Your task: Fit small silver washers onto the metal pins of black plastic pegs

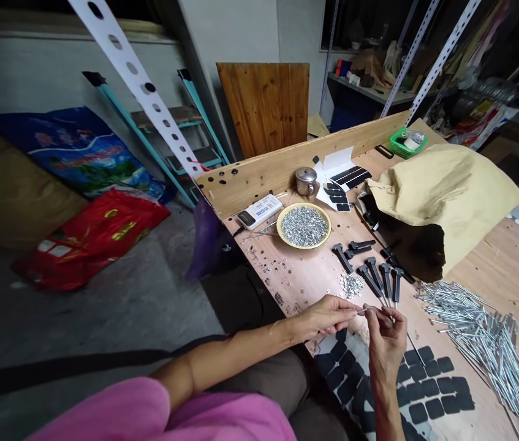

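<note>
Just in front of me, both hands meet over the near edge of the table. My left hand [333,315] is closed, its fingertips pinching one end of a thin metal rod [361,312]. My right hand [386,331] is closed too, with thumb and fingers pinched at the rod's other end; a small part there would be hidden by the fingers. Beyond the hands lie several black T-shaped handles [371,282], some with metal shafts pointing toward me. A small heap of metal nuts [351,285] rests beside them. Black rounded pads [429,387] on a sheet lie below my right hand.
Loose metal rods [484,331] are piled at right. A yellow bowl [282,236] of small metal pieces, a white device [259,211] and a lidded metal cup [306,181] stand further back. A large paper sack [452,196] lies open toward me. A raised board [259,165] borders the table.
</note>
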